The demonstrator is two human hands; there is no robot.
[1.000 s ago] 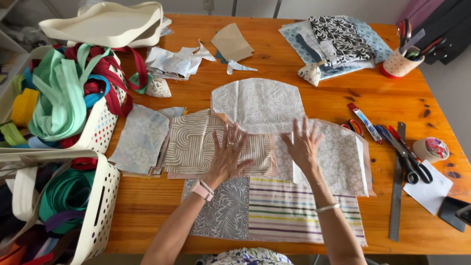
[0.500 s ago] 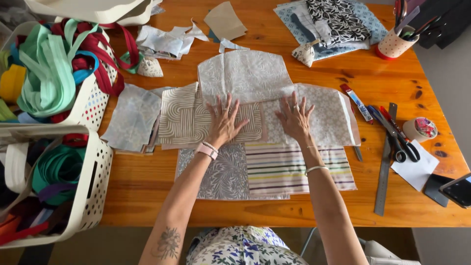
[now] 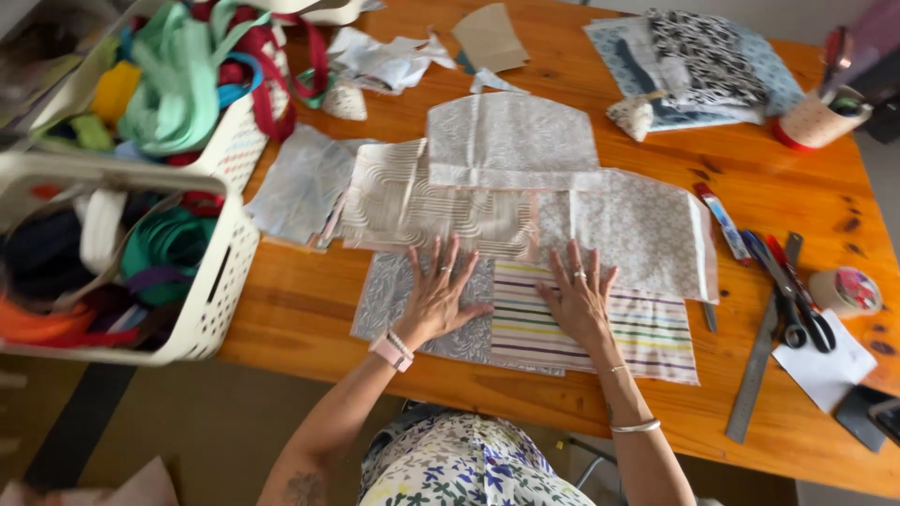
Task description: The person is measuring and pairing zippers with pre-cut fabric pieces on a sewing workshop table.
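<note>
Pressing flat, the left hand [image 3: 439, 300] and right hand [image 3: 579, 302] lie with fingers spread on the striped cloth [image 3: 647, 330] and grey patterned cloth [image 3: 394, 298] near the table [image 3: 300, 309] edge. Farther back lie more cloth pieces [image 3: 511, 141]. I think smoothing needs gentle, even pushing.

The table [image 3: 309, 300] is varnished orange wood with a soft sheen and dark knots. The striped piece [image 3: 647, 333] and grey patterned piece [image 3: 389, 295] under the hands are matt woven cloth, lying smooth. The white basket [image 3: 220, 281] is perforated plastic, slightly glossy. The ruler [image 3: 755, 375] looks like dull grey metal, the note [image 3: 830, 351] plain white paper
</note>
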